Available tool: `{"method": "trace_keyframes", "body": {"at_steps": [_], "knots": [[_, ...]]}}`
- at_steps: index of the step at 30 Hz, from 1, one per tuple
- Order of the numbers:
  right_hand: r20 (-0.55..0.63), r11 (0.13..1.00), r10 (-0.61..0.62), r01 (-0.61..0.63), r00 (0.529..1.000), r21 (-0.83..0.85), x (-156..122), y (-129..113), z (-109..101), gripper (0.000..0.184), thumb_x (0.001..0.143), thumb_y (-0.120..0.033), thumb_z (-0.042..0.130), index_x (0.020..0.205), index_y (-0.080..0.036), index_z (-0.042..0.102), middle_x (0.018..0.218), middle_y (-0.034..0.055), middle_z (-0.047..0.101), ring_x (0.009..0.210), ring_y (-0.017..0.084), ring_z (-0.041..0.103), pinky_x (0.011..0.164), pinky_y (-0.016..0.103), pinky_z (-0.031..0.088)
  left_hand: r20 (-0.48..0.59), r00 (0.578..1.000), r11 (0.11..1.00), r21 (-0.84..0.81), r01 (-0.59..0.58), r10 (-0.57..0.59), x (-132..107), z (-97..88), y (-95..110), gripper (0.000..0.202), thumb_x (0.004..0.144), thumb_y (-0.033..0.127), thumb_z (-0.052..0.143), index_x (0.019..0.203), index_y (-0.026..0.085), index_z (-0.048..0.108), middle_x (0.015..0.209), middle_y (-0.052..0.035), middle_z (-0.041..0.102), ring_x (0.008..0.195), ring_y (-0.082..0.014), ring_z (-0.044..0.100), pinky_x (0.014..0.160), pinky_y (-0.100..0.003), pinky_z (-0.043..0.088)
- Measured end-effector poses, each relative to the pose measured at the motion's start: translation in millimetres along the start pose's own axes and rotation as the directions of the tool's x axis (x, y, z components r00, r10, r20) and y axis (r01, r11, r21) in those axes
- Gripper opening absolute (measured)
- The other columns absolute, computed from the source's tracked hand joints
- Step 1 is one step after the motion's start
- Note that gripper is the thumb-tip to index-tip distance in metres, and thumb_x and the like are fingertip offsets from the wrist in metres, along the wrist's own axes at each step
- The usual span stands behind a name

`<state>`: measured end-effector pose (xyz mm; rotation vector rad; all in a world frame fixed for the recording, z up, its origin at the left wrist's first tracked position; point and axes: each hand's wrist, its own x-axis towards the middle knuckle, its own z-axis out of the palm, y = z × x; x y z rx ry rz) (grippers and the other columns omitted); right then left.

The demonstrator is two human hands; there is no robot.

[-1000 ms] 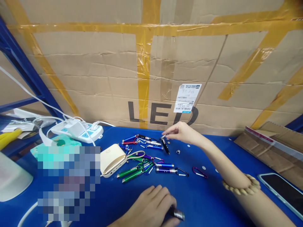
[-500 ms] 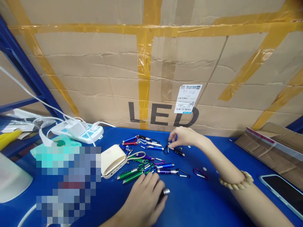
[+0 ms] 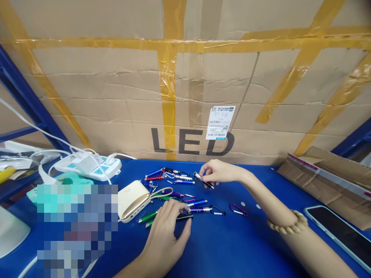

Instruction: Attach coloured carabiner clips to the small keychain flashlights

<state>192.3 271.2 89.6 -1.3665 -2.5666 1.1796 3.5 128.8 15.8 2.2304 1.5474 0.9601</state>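
Note:
Several slim metal penlights with small carabiner clips lie in a loose pile on the blue table. My right hand (image 3: 218, 172), wearing a beaded bracelet, pinches a black penlight (image 3: 208, 185) with a silver end at the pile's far right side. Nearer to me, my left hand (image 3: 166, 227) reaches over the pile with its thumb apart from the fingers. A second black penlight (image 3: 185, 217) lies by those fingertips, partly covered by them. Green penlights (image 3: 147, 217) stick out left of that hand. Just beyond it are a purple-blue penlight (image 3: 199, 210) and its black carabiner (image 3: 218, 210).
A cream power bank (image 3: 135, 200) borders the pile on the left. Behind it are a white power strip (image 3: 106, 168) and cables. A loose purple carabiner (image 3: 238, 210) and a phone (image 3: 339, 235) lie to the right. A large cardboard box (image 3: 130, 96) walls off the back.
My left hand has moved up and left and opened, leaving the black penlight on the table. The right hand now lifts the other black penlight slightly. The view has shifted a little.

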Motion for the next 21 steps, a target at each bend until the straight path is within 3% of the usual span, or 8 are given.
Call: {"method": "trace_keyframes", "body": {"at_steps": [4,9,12,16,19,21], "knots": [[0.097,0.979,-0.109,0.090,0.989,0.184,-10,-7,-2,0.031,0.080,-0.037,0.047,0.091,-0.010,0.059,0.077,0.0055,0.062,0.057,0.007,0.055,0.049,0.014,0.042,-0.002,0.999,0.997,-0.070,0.032,-0.033,0,-0.6,1,0.013,0.085,0.021,0.040,0.094,0.020,0.049,0.087,-0.0047,0.053,0.084,-0.0162,0.050,0.072,-0.030,0.045],[0.212,0.977,-0.186,0.158,0.959,0.142,-21,-13,-7,0.039,0.080,-0.043,0.051,0.102,-0.012,0.059,0.076,0.0042,0.062,0.062,0.007,0.055,0.054,0.014,0.043,-0.056,0.995,0.992,-0.101,0.071,-0.077,-3,0.8,-1,0.022,0.084,0.025,0.042,0.106,0.020,0.044,0.090,-0.0055,0.052,0.083,-0.0152,0.052,0.071,-0.028,0.046],[0.246,0.991,-0.131,0.120,0.960,0.059,-23,-9,-9,0.033,0.080,-0.037,0.052,0.099,-0.012,0.060,0.075,0.0038,0.063,0.064,0.009,0.057,0.057,0.016,0.044,-0.043,0.998,0.992,-0.120,0.046,-0.052,-3,0.4,1,0.020,0.084,0.024,0.041,0.104,0.020,0.045,0.091,-0.0053,0.052,0.083,-0.0145,0.051,0.071,-0.027,0.045],[0.059,0.991,-0.064,0.071,0.996,-0.117,-6,6,-2,0.020,0.078,-0.024,0.053,0.091,-0.012,0.063,0.076,0.0032,0.064,0.066,0.011,0.059,0.061,0.019,0.044,0.048,0.999,0.988,-0.153,-0.003,0.010,-5,-1.0,5,0.014,0.084,0.019,0.040,0.096,0.020,0.047,0.090,-0.0041,0.051,0.083,-0.0137,0.049,0.072,-0.025,0.045],[-0.070,0.975,-0.165,0.152,0.984,-0.163,15,11,11,0.018,0.078,-0.020,0.053,0.090,-0.012,0.064,0.085,0.0035,0.063,0.076,0.012,0.058,0.068,0.020,0.044,0.091,0.995,0.983,-0.179,-0.032,0.049,-6,-1.7,8,0.015,0.082,0.016,0.039,0.094,0.020,0.046,0.092,-0.0035,0.050,0.085,-0.0132,0.048,0.073,-0.025,0.044],[-0.217,0.959,-0.259,0.223,0.941,-0.174,29,10,21,0.022,0.079,-0.022,0.054,0.097,-0.011,0.062,0.095,0.0045,0.062,0.086,0.013,0.056,0.075,0.021,0.043,0.100,0.992,0.980,-0.193,-0.056,0.077,-7,-1.9,9,0.016,0.082,0.014,0.039,0.095,0.021,0.046,0.094,-0.0031,0.050,0.086,-0.0131,0.048,0.076,-0.026,0.043]]}}
